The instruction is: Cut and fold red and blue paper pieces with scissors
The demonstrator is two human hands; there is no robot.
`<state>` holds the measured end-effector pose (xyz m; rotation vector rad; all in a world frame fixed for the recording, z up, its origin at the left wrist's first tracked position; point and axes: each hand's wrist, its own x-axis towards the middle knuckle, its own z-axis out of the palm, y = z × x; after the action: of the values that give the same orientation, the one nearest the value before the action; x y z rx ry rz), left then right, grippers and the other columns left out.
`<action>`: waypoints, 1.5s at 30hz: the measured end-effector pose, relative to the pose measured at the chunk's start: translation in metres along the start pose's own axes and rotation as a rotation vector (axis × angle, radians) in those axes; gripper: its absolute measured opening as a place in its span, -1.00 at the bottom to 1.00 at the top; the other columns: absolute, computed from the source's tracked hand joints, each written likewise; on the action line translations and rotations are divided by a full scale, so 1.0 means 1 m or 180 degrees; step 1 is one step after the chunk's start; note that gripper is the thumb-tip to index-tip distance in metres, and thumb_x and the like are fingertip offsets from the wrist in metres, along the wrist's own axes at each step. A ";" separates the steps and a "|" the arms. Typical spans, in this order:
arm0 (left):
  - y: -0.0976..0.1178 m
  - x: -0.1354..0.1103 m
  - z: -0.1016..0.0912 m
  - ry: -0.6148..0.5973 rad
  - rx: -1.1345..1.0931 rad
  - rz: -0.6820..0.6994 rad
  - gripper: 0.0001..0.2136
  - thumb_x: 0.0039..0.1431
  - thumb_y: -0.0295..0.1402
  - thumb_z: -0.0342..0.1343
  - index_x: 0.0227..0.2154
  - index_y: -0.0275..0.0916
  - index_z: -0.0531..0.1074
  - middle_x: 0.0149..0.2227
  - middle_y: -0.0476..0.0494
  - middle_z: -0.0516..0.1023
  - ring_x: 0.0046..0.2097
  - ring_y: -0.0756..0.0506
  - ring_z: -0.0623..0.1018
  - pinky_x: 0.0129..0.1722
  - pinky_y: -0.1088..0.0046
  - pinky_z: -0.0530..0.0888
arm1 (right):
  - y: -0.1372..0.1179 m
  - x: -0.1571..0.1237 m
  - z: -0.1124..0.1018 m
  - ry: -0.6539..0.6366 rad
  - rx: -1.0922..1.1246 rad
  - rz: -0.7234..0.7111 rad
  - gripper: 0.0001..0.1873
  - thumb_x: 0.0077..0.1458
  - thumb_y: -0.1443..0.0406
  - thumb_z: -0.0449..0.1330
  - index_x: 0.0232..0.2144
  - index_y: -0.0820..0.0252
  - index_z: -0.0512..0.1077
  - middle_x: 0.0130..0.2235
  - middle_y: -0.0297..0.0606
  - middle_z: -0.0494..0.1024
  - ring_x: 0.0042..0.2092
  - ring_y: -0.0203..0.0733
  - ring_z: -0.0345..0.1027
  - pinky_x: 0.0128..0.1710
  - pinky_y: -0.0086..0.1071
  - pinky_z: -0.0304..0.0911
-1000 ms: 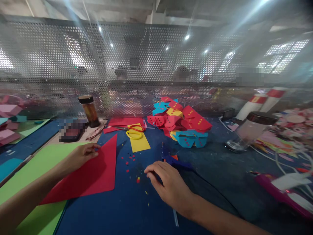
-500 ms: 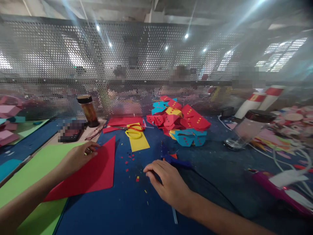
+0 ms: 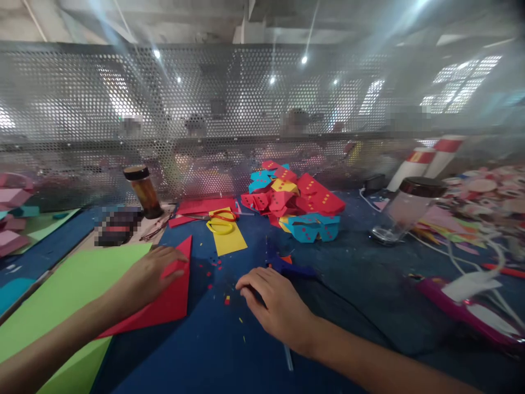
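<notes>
Two bare hands over the blue surface (image 3: pixel 209 361). Left hand (image 3: pixel 151 276): fingers loosely bent, thumb set apart, nothing seen pinched; it lies over the red sheet (image 3: pixel 172 303). Whether the fingertips bear on the paper: cannot tell. Red sheet sits left of centre, overlapping the green sheet (image 3: pixel 77 282), its right edge over the blue. Right hand (image 3: pixel 279 303): half curled, narrow gap between thumb and forefinger, nothing visible in it; it is just beside the blue glue gun (image 3: pixel 293 268), with a clear stick (image 3: pixel 289 358) showing near the wrist. Paper scraps (image 3: pixel 227 300) lie between the hands; scissors (image 3: pixel 220 233) rest on yellow paper (image 3: pixel 233 245) farther off. Handling notes, judgement only: red sheet likely thin and apt to slide on the green one, so best steadied with flat, spread fingers rather than tips, and taken by an edge to avoid creasing. Scraps should be kept from getting underneath. Right hand would do well to mind the gun's nozzle, which may be hot.
</notes>
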<state>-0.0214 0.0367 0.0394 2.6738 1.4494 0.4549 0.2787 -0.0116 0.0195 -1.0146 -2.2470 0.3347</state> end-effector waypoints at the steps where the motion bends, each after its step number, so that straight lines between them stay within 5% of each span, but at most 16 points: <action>1: 0.004 0.004 0.000 -0.0040 0.0077 0.0135 -0.76 0.29 -0.24 -0.04 -0.14 -0.14 0.49 -0.10 -0.11 0.59 -0.05 -0.17 0.54 -0.01 0.27 0.43 | 0.000 0.000 0.000 -0.0008 0.0001 0.0006 -0.83 0.20 0.45 0.06 -0.23 0.11 0.38 -0.24 -0.34 0.54 -0.20 -0.22 0.39 -0.08 -0.26 0.15; 13: 0.034 0.077 0.040 -0.0084 0.0484 0.0639 -0.77 0.24 -0.32 0.08 -0.07 -0.21 0.45 -0.04 -0.22 0.58 -0.03 -0.26 0.53 -0.02 0.14 0.41 | -0.001 -0.002 -0.001 -0.0012 -0.0092 0.0063 -0.83 0.17 0.46 0.08 -0.26 0.13 0.39 -0.25 -0.33 0.54 -0.21 -0.20 0.37 -0.08 -0.26 0.15; 27: 0.030 0.085 0.061 0.0203 0.0609 0.0652 -0.84 0.33 -0.39 0.02 -0.15 -0.25 0.48 -0.15 -0.21 0.58 -0.10 -0.21 0.55 -0.11 0.22 0.48 | -0.002 0.009 -0.009 -0.0077 -0.0389 0.0017 -0.83 0.17 0.47 0.07 -0.26 0.14 0.38 -0.26 -0.31 0.53 -0.20 -0.20 0.38 -0.15 -0.30 0.18; 31: 0.028 0.085 0.064 0.0278 0.0614 0.0687 -0.85 0.31 -0.36 0.07 -0.13 -0.28 0.45 -0.13 -0.15 0.54 -0.12 -0.15 0.55 -0.12 0.19 0.50 | -0.004 0.034 -0.020 -0.0288 -0.1081 0.0001 -0.86 0.21 0.43 0.08 -0.23 0.15 0.39 -0.22 -0.30 0.54 -0.18 -0.19 0.39 -0.12 -0.27 0.20; 36: 0.026 0.084 0.067 0.0329 0.0584 0.0677 -0.76 0.30 -0.30 0.11 -0.03 -0.26 0.41 -0.03 -0.18 0.49 -0.10 -0.14 0.55 -0.12 0.18 0.52 | 0.015 0.097 -0.023 -0.0414 -0.1445 0.0022 -0.83 0.26 0.38 0.05 -0.15 0.20 0.42 -0.14 -0.18 0.53 -0.09 -0.12 0.38 -0.05 -0.21 0.23; 45: 0.027 0.082 0.066 0.0369 0.0516 0.0724 -0.82 0.31 -0.28 0.08 -0.16 -0.28 0.45 -0.16 -0.14 0.53 -0.14 -0.14 0.54 -0.14 0.20 0.50 | 0.058 0.179 0.016 -0.1065 -0.2001 0.0342 -0.67 0.26 0.20 0.16 0.03 0.19 0.36 0.04 -0.14 0.42 -0.06 -0.08 0.39 -0.10 -0.10 0.36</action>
<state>0.0612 0.0954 0.0007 3.0057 1.2634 0.5374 0.2126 0.1604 0.0609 -1.4886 -2.6798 -0.1957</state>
